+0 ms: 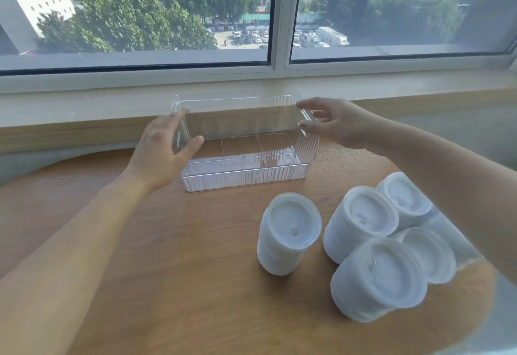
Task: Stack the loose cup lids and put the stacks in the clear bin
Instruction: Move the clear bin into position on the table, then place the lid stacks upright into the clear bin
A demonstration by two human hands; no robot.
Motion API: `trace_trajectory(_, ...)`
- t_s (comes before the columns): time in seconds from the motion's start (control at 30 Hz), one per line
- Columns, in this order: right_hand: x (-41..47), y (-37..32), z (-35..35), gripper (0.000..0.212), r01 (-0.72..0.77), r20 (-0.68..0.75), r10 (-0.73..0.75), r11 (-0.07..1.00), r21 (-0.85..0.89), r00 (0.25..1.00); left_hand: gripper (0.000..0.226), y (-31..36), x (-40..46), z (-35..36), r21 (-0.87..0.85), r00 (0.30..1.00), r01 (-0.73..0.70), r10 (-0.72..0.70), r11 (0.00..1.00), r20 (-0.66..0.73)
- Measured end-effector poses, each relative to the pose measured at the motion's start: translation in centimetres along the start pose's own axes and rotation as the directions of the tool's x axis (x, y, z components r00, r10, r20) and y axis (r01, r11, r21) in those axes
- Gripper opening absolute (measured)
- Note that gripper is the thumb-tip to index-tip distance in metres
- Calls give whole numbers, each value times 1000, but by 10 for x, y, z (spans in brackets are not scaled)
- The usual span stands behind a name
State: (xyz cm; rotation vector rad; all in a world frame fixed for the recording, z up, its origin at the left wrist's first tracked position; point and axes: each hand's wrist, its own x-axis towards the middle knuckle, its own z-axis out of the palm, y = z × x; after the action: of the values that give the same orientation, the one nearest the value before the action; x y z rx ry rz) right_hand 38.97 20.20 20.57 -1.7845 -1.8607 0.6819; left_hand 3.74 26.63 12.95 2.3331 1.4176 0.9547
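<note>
No writing, label or number can be read anywhere. The clear bin (246,142) and the lid stacks (288,231) carry none.

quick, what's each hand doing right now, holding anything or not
Left hand: open, fingers straight, at the left end of the clear bin, no grip on it.
Right hand: open, fingers loosely spread at the bin's right end, holding nothing.

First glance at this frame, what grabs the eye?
The empty ribbed clear plastic bin at the far edge of the round wooden table, with the left hand and right hand at its two ends. Then the cluster of white cup-lid stacks standing near right, none binned yet.
</note>
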Motion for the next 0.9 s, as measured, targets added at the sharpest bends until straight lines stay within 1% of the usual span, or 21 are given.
trace_trajectory(0.1, -52, -27, 2, 61, 109, 88, -107, 994, -23, 990, 77, 26, -34, 0, -78, 995, -82, 86, 994, 47)
trace_trajectory(0.2, -96, -44, 6, 65, 219, 239, -192, 971, -93, 952, 84, 46, -76, 13, -209, 988, -97, 119, 973, 95)
trace_trajectory(0.27, -118, -49, 10, 68, 276, 302, -216, 945, -173, 929, 89, 53, -104, 27, -250, 979, -101, 141, 963, 147)
trace_trajectory(0.37, -140, -49, 23, 82, 311, 361, -181, 885, -345, 915, 97, 62, -140, 55, -301, 967, -67, 136, 951, 215)
trace_trajectory(0.43, -146, -46, 34, 90, 300, 368, -165, 887, -350, 915, 106, 66, -158, 74, -338, 961, -23, 114, 941, 252)
trace_trajectory(0.53, -149, -43, 45, 93, 275, 331, -154, 891, -361, 931, 117, 68, -174, 99, -347, 951, 31, 79, 937, 298)
trace_trajectory(0.7, -144, -37, 51, 89, 283, 277, -183, 880, -382, 943, 127, 68, -174, 122, -361, 958, 105, 4, 927, 288)
trace_trajectory(0.8, -138, -31, 52, 87, 275, 256, -187, 886, -373, 948, 131, 68, -170, 130, -382, 956, 126, -10, 915, 292)
trace_trajectory(0.9, -133, -27, 53, 84, 275, 256, -186, 884, -378, 949, 130, 69, -169, 135, -395, 960, 121, -6, 911, 281)
